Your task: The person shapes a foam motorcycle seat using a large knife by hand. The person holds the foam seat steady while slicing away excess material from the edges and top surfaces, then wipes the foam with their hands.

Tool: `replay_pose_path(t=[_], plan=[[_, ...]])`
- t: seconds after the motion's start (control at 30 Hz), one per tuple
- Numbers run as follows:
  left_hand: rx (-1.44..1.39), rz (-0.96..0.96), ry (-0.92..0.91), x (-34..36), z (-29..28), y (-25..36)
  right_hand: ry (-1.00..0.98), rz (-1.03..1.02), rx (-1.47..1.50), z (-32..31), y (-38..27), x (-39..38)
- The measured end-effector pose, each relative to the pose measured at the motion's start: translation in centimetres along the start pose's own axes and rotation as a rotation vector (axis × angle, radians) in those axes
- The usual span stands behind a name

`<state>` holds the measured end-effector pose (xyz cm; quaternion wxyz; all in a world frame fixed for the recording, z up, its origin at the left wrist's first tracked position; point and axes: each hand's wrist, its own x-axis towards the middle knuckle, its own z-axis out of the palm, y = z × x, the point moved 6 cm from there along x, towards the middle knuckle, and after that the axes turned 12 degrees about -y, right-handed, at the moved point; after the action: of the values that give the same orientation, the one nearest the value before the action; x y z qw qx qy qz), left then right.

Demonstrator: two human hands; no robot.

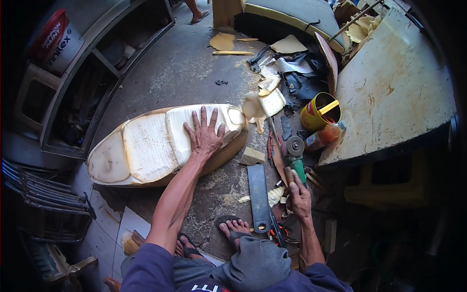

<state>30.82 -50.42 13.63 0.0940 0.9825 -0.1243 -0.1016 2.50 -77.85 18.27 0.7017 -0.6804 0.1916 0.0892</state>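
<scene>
A long, cream-coloured foam piece point(148, 143) lies on the dusty floor point(170, 78), in front of the person's feet and slanting off to the left, a browner layer showing along its near edge. The left hand point(206, 138) rests palm down near its right end, fingers fanned well apart and gripping nothing; spread like that, it puts weight over a broad patch, which probably steadies the piece without digging into the soft top.

The right hand point(299, 197) is low on the other side, beside the green angle grinder point(297, 168). Its fingers look bent near what may be a wooden handle point(289, 176) — in that dark, crowded corner I cannot tell whether they close on it. The grinder lies with its disc pointing away from the person, so its body is on the side nearest that hand.

Just left of it, a flat dark bar point(258, 197) lies lengthwise with a small pale block point(252, 156) at its far end, both easily reached from a crouch. Further out, a yellow tin point(311, 117) stands upright and serves as a holder for a yellow stick point(329, 107) — an orange bottle point(322, 137) leans or lies beside it, and foam scraps point(273, 102) sit beyond the foam piece's right end
</scene>
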Motion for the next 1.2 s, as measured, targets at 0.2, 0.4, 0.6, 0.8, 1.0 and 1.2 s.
replay_pose_path(t=[0.2, 0.4, 0.6, 0.8, 1.0, 1.2], plan=[[-0.022, 0.01, -0.011, -0.6, -1.3, 0.4, 0.084, -0.118, -0.246, -0.4, -3.0, -1.9], [-0.002, 0.126, 0.018, -3.3, -1.2, -1.8, 0.045, -0.209, -0.328, 4.0, 0.3, -1.8], [-0.01, 0.35, -0.062, -7.1, -3.5, -8.5, -0.171, -0.082, -0.471, 7.3, 4.8, -4.5], [0.03, 0.437, -0.141, -11.2, -3.7, -12.3, -0.136, 0.036, -0.355, 4.9, 5.4, -8.9], [-0.003, 0.441, -0.091, -12.1, -4.0, -12.0, 0.151, -0.608, -0.711, 4.4, -3.7, -3.8], [-0.098, 0.116, 0.162, -12.1, -1.0, -5.8, 0.018, -0.316, -0.58, 5.5, -3.5, 1.9]])
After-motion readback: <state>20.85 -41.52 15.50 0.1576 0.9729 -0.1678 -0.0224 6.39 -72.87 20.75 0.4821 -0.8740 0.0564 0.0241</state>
